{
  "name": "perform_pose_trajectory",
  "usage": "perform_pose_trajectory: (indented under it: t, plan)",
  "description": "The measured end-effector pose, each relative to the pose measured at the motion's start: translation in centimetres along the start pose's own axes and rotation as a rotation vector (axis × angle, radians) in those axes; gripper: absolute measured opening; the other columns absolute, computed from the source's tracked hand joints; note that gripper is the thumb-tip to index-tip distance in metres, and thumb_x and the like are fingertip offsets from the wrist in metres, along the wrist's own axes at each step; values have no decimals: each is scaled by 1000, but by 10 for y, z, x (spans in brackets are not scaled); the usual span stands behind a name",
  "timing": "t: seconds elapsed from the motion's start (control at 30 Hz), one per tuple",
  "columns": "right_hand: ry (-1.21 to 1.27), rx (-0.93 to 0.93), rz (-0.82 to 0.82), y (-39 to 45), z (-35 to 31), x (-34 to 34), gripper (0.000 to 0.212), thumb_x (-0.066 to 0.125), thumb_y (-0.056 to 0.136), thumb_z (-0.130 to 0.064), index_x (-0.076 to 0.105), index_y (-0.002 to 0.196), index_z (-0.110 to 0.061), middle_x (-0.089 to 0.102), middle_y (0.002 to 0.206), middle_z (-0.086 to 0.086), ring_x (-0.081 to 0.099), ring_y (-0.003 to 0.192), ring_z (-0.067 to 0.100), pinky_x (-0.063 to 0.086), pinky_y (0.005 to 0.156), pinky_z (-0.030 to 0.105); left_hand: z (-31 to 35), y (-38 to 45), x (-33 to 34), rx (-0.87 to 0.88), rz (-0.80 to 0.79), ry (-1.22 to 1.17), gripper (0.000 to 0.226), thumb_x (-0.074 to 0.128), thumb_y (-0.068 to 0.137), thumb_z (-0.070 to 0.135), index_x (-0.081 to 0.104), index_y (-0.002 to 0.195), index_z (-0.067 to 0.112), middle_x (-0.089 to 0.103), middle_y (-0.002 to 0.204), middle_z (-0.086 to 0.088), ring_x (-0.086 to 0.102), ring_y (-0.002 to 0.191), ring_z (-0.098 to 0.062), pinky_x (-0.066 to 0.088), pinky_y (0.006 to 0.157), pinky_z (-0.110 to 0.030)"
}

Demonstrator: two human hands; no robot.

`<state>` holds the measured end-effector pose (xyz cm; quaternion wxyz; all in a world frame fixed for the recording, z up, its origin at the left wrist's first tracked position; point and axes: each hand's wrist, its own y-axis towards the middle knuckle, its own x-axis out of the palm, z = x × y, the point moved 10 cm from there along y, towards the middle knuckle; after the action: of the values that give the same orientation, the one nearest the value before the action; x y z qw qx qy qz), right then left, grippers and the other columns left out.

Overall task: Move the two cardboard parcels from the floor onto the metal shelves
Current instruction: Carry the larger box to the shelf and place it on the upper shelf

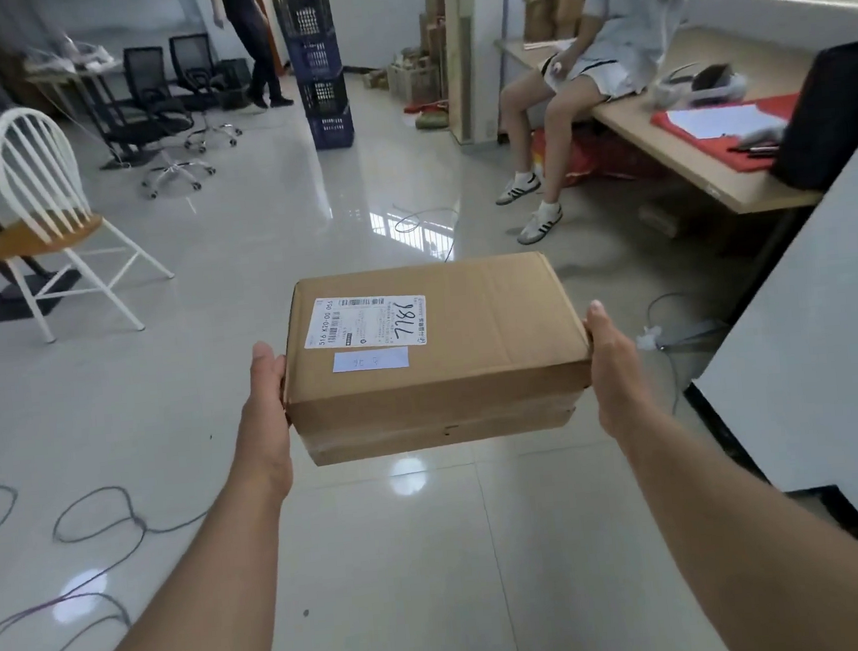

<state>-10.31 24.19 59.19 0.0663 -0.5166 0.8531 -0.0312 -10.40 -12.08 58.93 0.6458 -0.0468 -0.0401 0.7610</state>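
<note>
Both hands clamp the parcels from the sides: the left hand is pressed flat against the left end, the right hand against the right end, thumbs up along the top edges. What they hold looks like two cardboard parcels stacked — a larger box with a shipping label on its lid, and a thinner one beneath it, slightly inset. The stack is carried well above the tiled floor; no metal shelves are in view.

The likely trouble is the lower box: squeezed only at its ends, it could slide out if the pressure eases. Loose cables loop across the floor to the left — a trip risk while walking — and a person sits on the worktop ahead on the right.
</note>
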Motion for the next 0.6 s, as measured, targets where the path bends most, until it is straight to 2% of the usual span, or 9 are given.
perform_pose_trajectory:
  t: [0.1,0.13,0.23,0.4,0.53,0.6]
  plan:
    - [8,-10,59,-35,-21,-29,42,32,99,-41,56,83,-10,43,77,-1,42,85,16,40,77,36,15,-14,12,28,-50,14,75,16,84,73,71,109,28,74,113,1,62,107,-14,40,97,-31]
    - [13,-12,72,-43,-25,-39,42,31,99,-42,53,85,-8,43,80,1,41,87,17,40,77,36,20,-18,18,36,-72,18,76,15,84,73,70,110,27,74,113,1,62,107,-14,40,100,-32]
    - [15,-15,103,-65,-30,-68,46,29,96,-50,54,84,-13,50,84,5,46,80,19,37,68,32,31,-32,39,48,-144,14,83,18,77,79,69,112,24,74,114,0,62,114,-17,38,106,-35]
    - [26,11,188,-98,-36,-125,50,28,94,-55,58,105,-17,56,97,4,50,84,13,37,80,35,49,-61,81,80,-293,-8,81,19,76,82,72,109,29,75,113,-2,63,116,-20,35,112,-44]
    - [24,16,253,-120,-48,-170,56,28,94,-55,54,124,-15,55,111,5,48,84,9,34,79,34,68,-86,118,101,-373,-35,74,16,86,74,72,105,30,74,113,-4,64,115,-20,42,104,-38]
    - [44,11,278,-129,-57,-193,55,29,95,-55,53,125,-15,55,112,4,48,83,7,34,70,29,77,-97,138,122,-411,-29,75,15,86,74,72,108,30,74,115,-3,64,115,-19,41,105,-37]
